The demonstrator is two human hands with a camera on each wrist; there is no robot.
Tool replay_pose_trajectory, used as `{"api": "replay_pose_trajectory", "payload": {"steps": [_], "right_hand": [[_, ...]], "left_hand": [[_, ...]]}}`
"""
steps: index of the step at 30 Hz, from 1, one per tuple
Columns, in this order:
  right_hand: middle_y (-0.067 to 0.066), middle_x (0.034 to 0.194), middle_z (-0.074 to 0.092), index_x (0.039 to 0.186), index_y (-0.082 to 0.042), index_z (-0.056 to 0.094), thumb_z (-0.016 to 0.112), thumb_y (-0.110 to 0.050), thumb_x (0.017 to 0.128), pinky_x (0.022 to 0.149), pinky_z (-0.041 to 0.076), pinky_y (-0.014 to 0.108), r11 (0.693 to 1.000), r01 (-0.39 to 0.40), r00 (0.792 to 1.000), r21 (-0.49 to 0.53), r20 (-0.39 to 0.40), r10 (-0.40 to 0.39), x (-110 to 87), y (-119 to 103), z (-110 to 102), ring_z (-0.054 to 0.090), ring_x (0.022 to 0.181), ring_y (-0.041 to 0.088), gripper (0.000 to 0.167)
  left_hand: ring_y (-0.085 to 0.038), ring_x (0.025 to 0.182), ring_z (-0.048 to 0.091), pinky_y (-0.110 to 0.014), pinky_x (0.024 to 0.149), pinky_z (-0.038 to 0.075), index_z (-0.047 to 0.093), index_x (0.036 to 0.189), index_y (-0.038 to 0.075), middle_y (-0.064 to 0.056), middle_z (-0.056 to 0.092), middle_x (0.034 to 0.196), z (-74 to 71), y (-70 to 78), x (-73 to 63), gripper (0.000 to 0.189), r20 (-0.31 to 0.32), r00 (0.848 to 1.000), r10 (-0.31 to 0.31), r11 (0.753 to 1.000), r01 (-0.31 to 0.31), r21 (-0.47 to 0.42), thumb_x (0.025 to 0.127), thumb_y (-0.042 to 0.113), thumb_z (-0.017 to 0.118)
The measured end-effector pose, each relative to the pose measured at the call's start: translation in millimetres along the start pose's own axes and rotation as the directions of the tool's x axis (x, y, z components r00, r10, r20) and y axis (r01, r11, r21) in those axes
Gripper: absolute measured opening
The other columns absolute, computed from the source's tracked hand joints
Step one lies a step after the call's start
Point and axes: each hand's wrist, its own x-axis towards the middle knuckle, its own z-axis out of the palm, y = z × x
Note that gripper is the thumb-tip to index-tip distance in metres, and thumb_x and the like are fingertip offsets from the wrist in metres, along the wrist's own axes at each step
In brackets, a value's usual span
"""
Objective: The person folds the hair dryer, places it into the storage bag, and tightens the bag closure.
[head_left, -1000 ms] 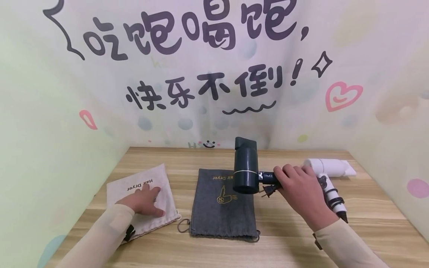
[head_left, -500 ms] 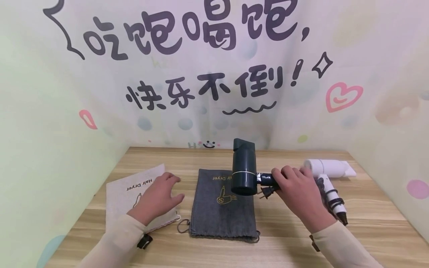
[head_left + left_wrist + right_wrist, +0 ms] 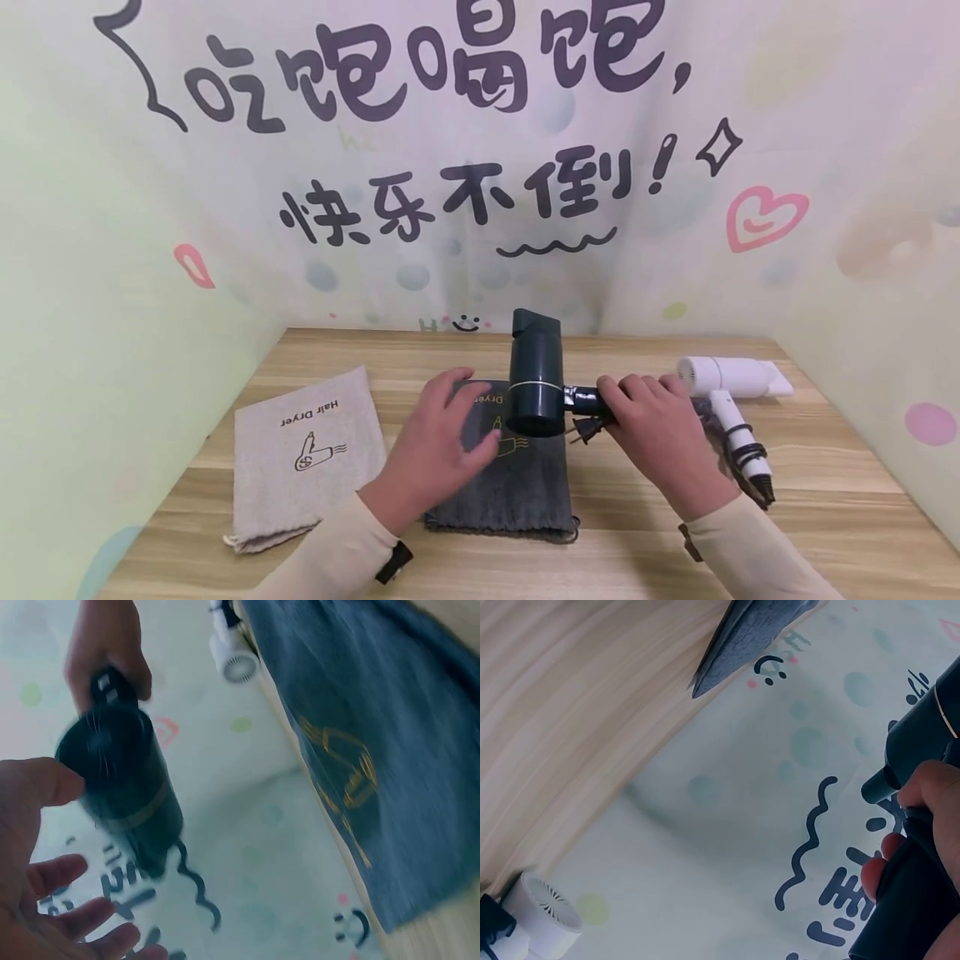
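My right hand [image 3: 660, 433] grips the handle of a dark green hair dryer [image 3: 536, 375], held up over the table with its barrel upright and its plug [image 3: 587, 428] hanging by the handle. Fingers spread, my left hand [image 3: 442, 450] hovers just left of the dryer's barrel; in the left wrist view its thumb [image 3: 56, 782] overlaps the barrel's edge, and I cannot tell if they touch. Below the left hand lies a dark grey drawstring pouch [image 3: 525, 500] marked "Hair Dryer", partly hidden by hand and dryer.
A beige "Hair Dryer" pouch [image 3: 277, 467] lies flat on the left of the wooden table [image 3: 637, 542]. At the right rests a white hair dryer [image 3: 731, 377] with its cord wrapped about the handle. A printed cloth [image 3: 420, 292] hangs behind the table.
My left hand has left the beige pouch and moved right, over the dark grey pouch towards the dark green hair dryer. The right hand and that dryer have shifted slightly left.
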Motion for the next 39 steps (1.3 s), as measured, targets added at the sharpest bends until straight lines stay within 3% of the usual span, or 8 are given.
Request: {"api": "replay_pose_trajectory", "payload": {"steps": [10,18,27,32,39], "right_hand": [[0.009,0.076,0.058,0.099,-0.009,0.056,0.093,-0.021,0.064,0.064,0.04,0.042,1.0,-0.01,1.0,-0.02,-0.016,0.009,5.4,-12,2,0.063,0.066,0.029,0.053],[0.008,0.074,0.057,0.101,-0.009,0.056,0.092,-0.022,0.066,0.063,0.042,0.043,1.0,-0.006,0.999,-0.03,-0.034,0.005,6.5,-22,1,0.063,0.065,0.028,0.053],[0.01,0.077,0.06,0.103,-0.008,0.057,0.094,-0.022,0.065,0.063,0.045,0.044,1.0,-0.005,1.0,-0.022,-0.026,0.004,8.3,-32,3,0.064,0.066,0.028,0.054],[0.01,0.077,0.061,0.103,-0.008,0.058,0.094,-0.022,0.065,0.063,0.047,0.045,1.0,-0.001,1.0,-0.016,-0.029,0.0,8.5,-35,5,0.065,0.066,0.029,0.054],[0.011,0.079,0.062,0.105,-0.008,0.059,0.094,-0.02,0.064,0.064,0.049,0.048,1.0,0.022,0.998,0.007,-0.054,-0.022,7.4,-34,5,0.066,0.067,0.03,0.055]], "left_hand": [[-0.032,0.124,0.046,-0.038,0.086,0.054,0.045,0.143,0.01,-0.019,0.032,0.149,23.1,26.6,11.8,0.071,0.064,0.998,0.015,1.0,-0.015,-0.011,0.083,0.029,0.079],[-0.038,0.129,0.042,-0.038,0.084,0.056,0.048,0.138,0.008,-0.023,0.035,0.145,30.6,31.2,17.1,0.077,-0.015,0.996,0.09,0.991,-0.088,0.101,0.075,0.027,0.087],[-0.04,0.13,0.04,-0.041,0.076,0.058,0.054,0.133,0.009,-0.024,0.037,0.144,33.7,34.1,19.6,0.074,-0.073,0.993,0.088,0.986,-0.076,0.145,0.07,0.022,0.091],[-0.04,0.129,0.043,-0.043,0.074,0.059,0.057,0.13,0.01,-0.024,0.04,0.143,35.7,34.0,19.5,0.072,-0.09,0.992,0.084,0.98,-0.066,0.188,0.069,0.026,0.092],[-0.042,0.126,0.046,-0.044,0.074,0.059,0.058,0.128,0.01,-0.024,0.044,0.142,37.0,30.0,17.9,0.068,-0.111,0.987,0.12,0.976,-0.097,0.196,0.07,0.024,0.09]]}}
